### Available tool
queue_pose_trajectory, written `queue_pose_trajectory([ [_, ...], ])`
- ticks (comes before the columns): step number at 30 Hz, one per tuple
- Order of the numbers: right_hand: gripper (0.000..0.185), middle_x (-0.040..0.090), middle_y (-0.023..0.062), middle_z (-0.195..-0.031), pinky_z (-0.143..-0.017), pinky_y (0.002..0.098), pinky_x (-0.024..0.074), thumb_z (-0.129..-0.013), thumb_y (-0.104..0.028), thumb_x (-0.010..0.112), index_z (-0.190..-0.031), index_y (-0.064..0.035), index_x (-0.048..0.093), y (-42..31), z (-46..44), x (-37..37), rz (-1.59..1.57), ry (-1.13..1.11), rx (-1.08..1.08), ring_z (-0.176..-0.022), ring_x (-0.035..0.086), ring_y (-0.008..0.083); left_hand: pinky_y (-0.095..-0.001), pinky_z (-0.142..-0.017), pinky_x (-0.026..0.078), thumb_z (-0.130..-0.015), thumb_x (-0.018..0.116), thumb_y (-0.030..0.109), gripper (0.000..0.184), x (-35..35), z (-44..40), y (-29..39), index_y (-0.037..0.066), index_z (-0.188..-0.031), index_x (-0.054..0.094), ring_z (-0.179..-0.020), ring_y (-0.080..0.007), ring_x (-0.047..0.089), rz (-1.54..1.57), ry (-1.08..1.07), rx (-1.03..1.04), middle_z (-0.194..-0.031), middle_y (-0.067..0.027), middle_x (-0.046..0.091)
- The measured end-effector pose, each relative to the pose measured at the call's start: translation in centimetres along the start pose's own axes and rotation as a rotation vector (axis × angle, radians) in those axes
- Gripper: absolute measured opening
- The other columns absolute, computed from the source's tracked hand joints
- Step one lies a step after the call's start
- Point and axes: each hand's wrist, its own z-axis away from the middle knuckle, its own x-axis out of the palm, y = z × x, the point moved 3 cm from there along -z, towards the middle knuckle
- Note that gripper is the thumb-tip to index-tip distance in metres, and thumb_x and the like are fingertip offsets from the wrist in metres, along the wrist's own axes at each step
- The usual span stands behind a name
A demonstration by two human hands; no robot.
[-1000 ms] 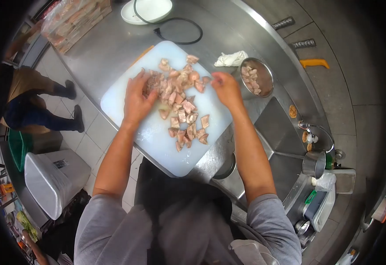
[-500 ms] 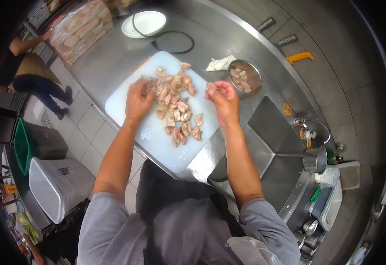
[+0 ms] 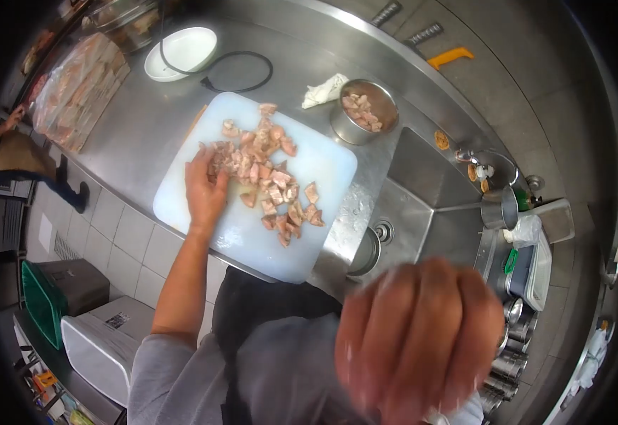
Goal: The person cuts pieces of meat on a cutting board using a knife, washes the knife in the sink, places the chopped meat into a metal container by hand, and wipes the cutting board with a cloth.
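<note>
Several chunks of pale pink meat (image 3: 256,159) lie piled and scattered on a white cutting board (image 3: 252,255). My left hand (image 3: 205,191) rests at the left side of the pile, thumb apart from the fingers and fingertips against the meat. Raised close to the camera at the lower right is my right hand (image 3: 422,340), large and blurred, its fingers curled closed; whatever is inside them is hidden. A round metal pot (image 3: 351,130) with cut meat in it stands beyond the board's upper right corner, beside a crumpled white cloth (image 3: 324,91).
Bagged meat (image 3: 79,88), a white bowl (image 3: 192,48) and a black cable (image 3: 270,72) are on the steel counter (image 3: 128,134). A sink (image 3: 401,212) adjoins at the right. Bins (image 3: 100,347) stand lower left; a person (image 3: 29,159) is at the far left.
My right hand has come from beside the board, where it pinched a piece of meat, up close to the camera. My left hand stays at the pile. The view has shifted.
</note>
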Motion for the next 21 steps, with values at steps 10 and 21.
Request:
queue_pose_trajectory([
  [10, 0.039, 0.075, 0.0148, -0.115, -0.102, 0.0411, 0.0498, -0.105, -0.037, 0.057, -0.121, -0.0049, 0.073, 21.5, -2.6, -33.4, 1.679, 0.214, 0.668, -0.113, 0.067, 0.0297, -0.0576, -0.124, 0.022, -0.079, 0.085, 0.032, 0.08, -1.1, -2.2, 0.0, 0.008, -0.147, 0.051, -0.145, -0.0431, 0.04, 0.007, -0.121, 0.041, -0.152, -0.0265, 0.048],
  [21, 0.034, 0.07, 0.0122, -0.114, -0.096, 0.0355, 0.0509, -0.108, -0.027, 0.054, -0.113, 0.0018, 0.073, 24.7, 2.5, -27.4, 1.116, 0.747, 0.603, -0.108, 0.065, 0.0228, -0.0437, -0.118, 0.037, -0.08, 0.077, 0.014, 0.06, 5.2, -7.2, 0.3, 0.005, -0.137, 0.059, -0.139, -0.0368, 0.05, 0.483, -0.284, 0.053, -0.147, -0.0184, 0.055],
])
